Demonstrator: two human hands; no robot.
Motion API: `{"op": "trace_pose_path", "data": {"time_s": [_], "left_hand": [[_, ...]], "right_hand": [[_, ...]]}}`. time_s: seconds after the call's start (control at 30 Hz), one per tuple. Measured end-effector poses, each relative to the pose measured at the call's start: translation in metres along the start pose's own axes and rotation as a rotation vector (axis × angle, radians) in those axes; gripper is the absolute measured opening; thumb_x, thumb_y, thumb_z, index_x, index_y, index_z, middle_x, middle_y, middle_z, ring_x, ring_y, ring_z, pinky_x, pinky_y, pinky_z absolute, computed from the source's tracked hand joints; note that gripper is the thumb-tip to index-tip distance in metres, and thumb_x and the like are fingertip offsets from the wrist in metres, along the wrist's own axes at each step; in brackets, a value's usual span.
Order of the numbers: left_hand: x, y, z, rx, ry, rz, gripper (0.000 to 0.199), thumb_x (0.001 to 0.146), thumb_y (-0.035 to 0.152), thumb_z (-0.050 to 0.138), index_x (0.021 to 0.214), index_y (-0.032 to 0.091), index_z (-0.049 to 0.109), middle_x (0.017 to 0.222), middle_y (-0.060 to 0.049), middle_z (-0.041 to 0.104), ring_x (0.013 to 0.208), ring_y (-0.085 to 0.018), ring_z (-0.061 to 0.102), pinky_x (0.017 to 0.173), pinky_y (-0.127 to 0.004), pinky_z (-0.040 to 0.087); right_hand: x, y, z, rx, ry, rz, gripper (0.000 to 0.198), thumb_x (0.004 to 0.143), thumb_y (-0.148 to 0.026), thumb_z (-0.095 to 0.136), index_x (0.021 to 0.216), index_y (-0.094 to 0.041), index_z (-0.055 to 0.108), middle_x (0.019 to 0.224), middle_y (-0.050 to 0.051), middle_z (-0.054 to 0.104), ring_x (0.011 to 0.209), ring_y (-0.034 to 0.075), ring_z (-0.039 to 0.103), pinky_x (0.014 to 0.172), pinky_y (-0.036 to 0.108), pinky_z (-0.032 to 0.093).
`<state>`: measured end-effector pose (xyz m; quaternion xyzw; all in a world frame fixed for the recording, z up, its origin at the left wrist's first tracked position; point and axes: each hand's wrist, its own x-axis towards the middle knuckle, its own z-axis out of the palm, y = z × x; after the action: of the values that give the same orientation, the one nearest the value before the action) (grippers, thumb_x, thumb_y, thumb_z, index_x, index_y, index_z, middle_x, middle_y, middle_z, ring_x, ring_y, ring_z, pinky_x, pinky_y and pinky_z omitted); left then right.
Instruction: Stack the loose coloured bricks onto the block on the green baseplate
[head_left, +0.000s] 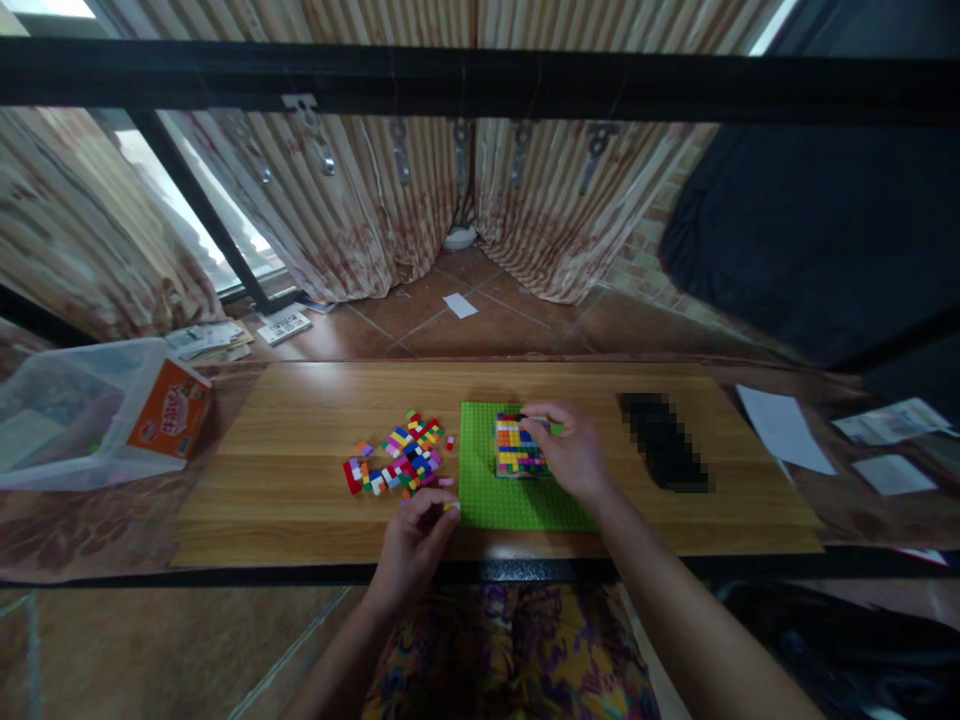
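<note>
A green studded baseplate [480, 505] lies on the wooden board. On it stands a block of many-coloured toy bricks [514, 440], with orange, yellow, blue and purple pieces showing. My right hand [570, 450] is over the right side of this block, thumb and fingertips closed at its far edge. Whatever is between those fingertips is hidden. Left of the baseplate's near corner, my left hand [416, 540] pinches a small yellow and white toy brick [450, 507]. Just beyond that hand spreads a pile of loose toy bricks [405, 455].
A dark pixelated patch [666, 442] covers something on the board's right. At the far left stands a clear plastic bin [97, 400] with an orange label. Papers [786, 428] lie to the right. A black metal bar [480, 80] crosses in front of the curtains.
</note>
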<state>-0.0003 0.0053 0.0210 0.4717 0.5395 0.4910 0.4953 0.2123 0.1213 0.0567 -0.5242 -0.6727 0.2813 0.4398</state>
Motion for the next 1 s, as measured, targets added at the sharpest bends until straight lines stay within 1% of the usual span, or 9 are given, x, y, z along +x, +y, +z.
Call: {"op": "trace_pose_path", "data": {"time_s": [0.1, 0.2, 0.27, 0.43, 0.57, 0.63, 0.83, 1.0], "left_hand": [[0.0, -0.001, -0.001, 0.008, -0.017, 0.01, 0.012, 0.082, 0.03, 0.065, 0.087, 0.02, 0.068, 0.106, -0.009, 0.068, 0.108, -0.024, 0.058, 0.089, -0.031, 0.045], [0.0, -0.002, -0.001, 0.03, -0.019, 0.025, 0.012, 0.083, 0.03, 0.064, 0.086, 0.019, 0.067, 0.105, -0.009, 0.068, 0.108, -0.024, 0.058, 0.089, -0.031, 0.044], [0.0, -0.002, -0.001, 0.052, -0.022, 0.034, 0.012, 0.083, 0.03, 0.063, 0.086, 0.019, 0.067, 0.106, -0.009, 0.067, 0.108, -0.024, 0.058, 0.089, -0.031, 0.044], [0.001, -0.005, -0.001, 0.093, -0.039, 0.053, 0.011, 0.085, 0.028, 0.061, 0.087, 0.018, 0.066, 0.108, -0.011, 0.066, 0.11, -0.024, 0.057, 0.091, -0.031, 0.043], [0.001, -0.01, -0.002, 0.127, -0.041, 0.091, 0.011, 0.085, 0.027, 0.059, 0.088, 0.018, 0.065, 0.109, -0.01, 0.065, 0.11, -0.023, 0.057, 0.091, -0.031, 0.043], [0.001, -0.011, -0.002, 0.141, -0.041, 0.097, 0.012, 0.086, 0.027, 0.059, 0.091, 0.018, 0.065, 0.111, -0.01, 0.065, 0.11, -0.023, 0.057, 0.09, -0.031, 0.043], [0.0, -0.011, -0.002, 0.17, -0.039, 0.11, 0.01, 0.086, 0.026, 0.058, 0.09, 0.019, 0.064, 0.109, -0.009, 0.065, 0.11, -0.022, 0.058, 0.091, -0.031, 0.043], [0.0, -0.01, -0.002, 0.177, -0.046, 0.116, 0.009, 0.086, 0.025, 0.058, 0.09, 0.019, 0.064, 0.107, -0.009, 0.066, 0.112, -0.023, 0.057, 0.091, -0.031, 0.043]], "right_hand": [[0.013, 0.011, 0.009, -0.018, 0.003, -0.042, 0.008, 0.078, -0.027, 0.064, 0.081, -0.026, 0.072, 0.097, 0.004, 0.07, 0.098, 0.022, 0.062, 0.096, 0.043, 0.042], [0.017, 0.02, 0.015, 0.0, -0.007, -0.007, 0.007, 0.076, -0.027, 0.067, 0.08, -0.026, 0.072, 0.098, 0.004, 0.07, 0.1, 0.022, 0.061, 0.097, 0.044, 0.041], [0.017, 0.024, 0.016, 0.05, -0.027, 0.026, 0.008, 0.074, -0.027, 0.067, 0.08, -0.025, 0.073, 0.097, 0.004, 0.07, 0.099, 0.022, 0.062, 0.096, 0.043, 0.042], [0.015, 0.023, 0.016, 0.136, -0.087, 0.096, 0.011, 0.073, -0.03, 0.066, 0.08, -0.024, 0.072, 0.093, 0.003, 0.071, 0.091, 0.02, 0.064, 0.087, 0.037, 0.048], [0.019, 0.023, 0.016, 0.114, -0.141, 0.189, 0.017, 0.072, -0.033, 0.065, 0.083, -0.022, 0.071, 0.084, 0.002, 0.072, 0.076, 0.018, 0.065, 0.073, 0.032, 0.05], [0.021, 0.023, 0.015, 0.108, -0.166, 0.21, 0.019, 0.072, -0.035, 0.065, 0.084, -0.021, 0.071, 0.081, 0.002, 0.072, 0.072, 0.017, 0.064, 0.069, 0.031, 0.049], [0.022, 0.021, 0.015, 0.149, -0.204, 0.245, 0.023, 0.072, -0.04, 0.065, 0.082, -0.02, 0.071, 0.075, 0.001, 0.07, 0.066, 0.016, 0.062, 0.063, 0.029, 0.047], [0.023, 0.019, 0.015, 0.194, -0.192, 0.278, 0.024, 0.074, -0.042, 0.064, 0.079, -0.019, 0.071, 0.072, 0.001, 0.069, 0.065, 0.015, 0.06, 0.061, 0.027, 0.045]]}}
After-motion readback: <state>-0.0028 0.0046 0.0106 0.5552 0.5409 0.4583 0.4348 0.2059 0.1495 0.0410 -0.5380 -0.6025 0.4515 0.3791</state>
